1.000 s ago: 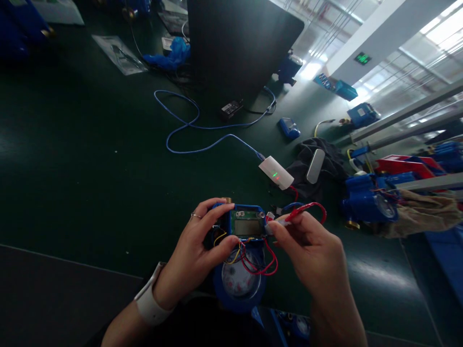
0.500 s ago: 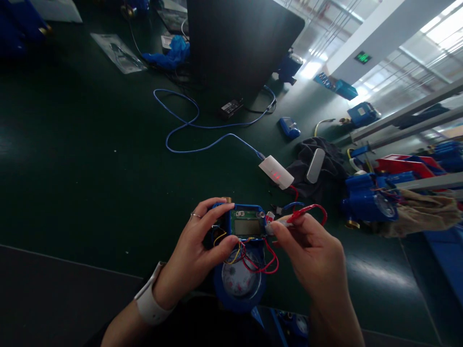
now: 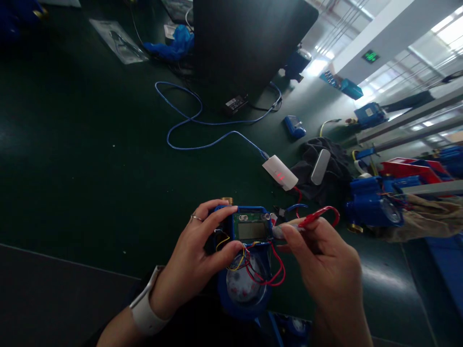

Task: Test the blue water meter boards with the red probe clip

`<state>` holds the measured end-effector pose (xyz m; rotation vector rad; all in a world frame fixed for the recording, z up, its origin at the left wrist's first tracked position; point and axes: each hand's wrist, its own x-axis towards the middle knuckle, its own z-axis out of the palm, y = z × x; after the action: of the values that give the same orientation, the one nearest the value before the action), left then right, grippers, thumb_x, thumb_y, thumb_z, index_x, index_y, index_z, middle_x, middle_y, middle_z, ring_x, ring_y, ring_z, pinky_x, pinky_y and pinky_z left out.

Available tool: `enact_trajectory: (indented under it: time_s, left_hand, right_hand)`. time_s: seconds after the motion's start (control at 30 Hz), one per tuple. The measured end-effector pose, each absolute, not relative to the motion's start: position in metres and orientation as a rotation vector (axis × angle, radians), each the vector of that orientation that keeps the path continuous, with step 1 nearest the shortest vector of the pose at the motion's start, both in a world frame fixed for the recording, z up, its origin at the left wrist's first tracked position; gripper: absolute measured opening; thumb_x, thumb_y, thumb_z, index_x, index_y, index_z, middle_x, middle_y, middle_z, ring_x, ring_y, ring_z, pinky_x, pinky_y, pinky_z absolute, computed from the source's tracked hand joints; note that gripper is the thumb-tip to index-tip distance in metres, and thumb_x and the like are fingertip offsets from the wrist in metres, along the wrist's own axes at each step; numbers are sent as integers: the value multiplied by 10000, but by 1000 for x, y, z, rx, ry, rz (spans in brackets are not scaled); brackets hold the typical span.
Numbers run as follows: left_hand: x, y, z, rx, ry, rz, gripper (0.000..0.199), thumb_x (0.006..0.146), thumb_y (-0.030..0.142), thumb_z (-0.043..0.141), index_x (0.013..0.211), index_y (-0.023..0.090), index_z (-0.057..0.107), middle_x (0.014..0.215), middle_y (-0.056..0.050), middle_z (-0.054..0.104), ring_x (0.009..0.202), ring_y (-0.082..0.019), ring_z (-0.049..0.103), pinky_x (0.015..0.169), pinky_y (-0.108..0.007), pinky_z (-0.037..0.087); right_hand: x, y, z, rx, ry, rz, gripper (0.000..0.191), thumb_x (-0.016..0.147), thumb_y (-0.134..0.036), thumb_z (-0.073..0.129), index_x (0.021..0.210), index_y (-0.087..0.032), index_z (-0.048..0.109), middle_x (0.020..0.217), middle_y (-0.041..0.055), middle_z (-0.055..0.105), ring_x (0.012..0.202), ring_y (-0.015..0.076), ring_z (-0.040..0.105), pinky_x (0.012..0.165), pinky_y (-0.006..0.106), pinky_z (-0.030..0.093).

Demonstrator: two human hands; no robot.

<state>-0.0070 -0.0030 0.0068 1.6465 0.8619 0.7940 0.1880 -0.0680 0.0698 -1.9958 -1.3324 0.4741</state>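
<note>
A blue water meter (image 3: 243, 282) with a round dial sits in front of me, its top housing uncovered to show a green circuit board and a grey display (image 3: 251, 231). My left hand (image 3: 204, 241) is closed around the housing's left side, thumb below and fingers above. Red, yellow and dark wires (image 3: 278, 270) loop from the housing over the dial. My right hand (image 3: 320, 255) pinches a whitish connector-like piece with a red cable (image 3: 320, 215) at the housing's right side. Whether its tip touches the board is hidden.
A white box with red lit digits (image 3: 280, 172) lies beyond the meter, joined to a blue cable (image 3: 213, 144). Behind stands a large dark panel (image 3: 249, 43). On the right are a dark cloth (image 3: 307, 156), another blue meter (image 3: 374, 205) and metal rails (image 3: 408, 127).
The view has shifted slightly. My right hand and its pinched piece sit a little farther right and lower, while my left hand keeps its hold on the meter.
</note>
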Motion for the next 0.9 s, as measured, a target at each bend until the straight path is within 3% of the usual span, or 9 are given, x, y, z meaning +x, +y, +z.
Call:
enact_trajectory:
  time_s: [0.9]
  left_hand:
    - [-7, -3, 5, 1632, 869, 806, 390, 917, 374, 603, 1293, 295, 531, 1336, -90, 490, 1212, -265, 540, 1003, -442, 491]
  right_hand:
    - [188, -72, 69, -2023, -1438, 382, 144, 875, -332, 675, 800, -216, 635, 713, 7, 727, 552, 156, 693, 481, 231, 579]
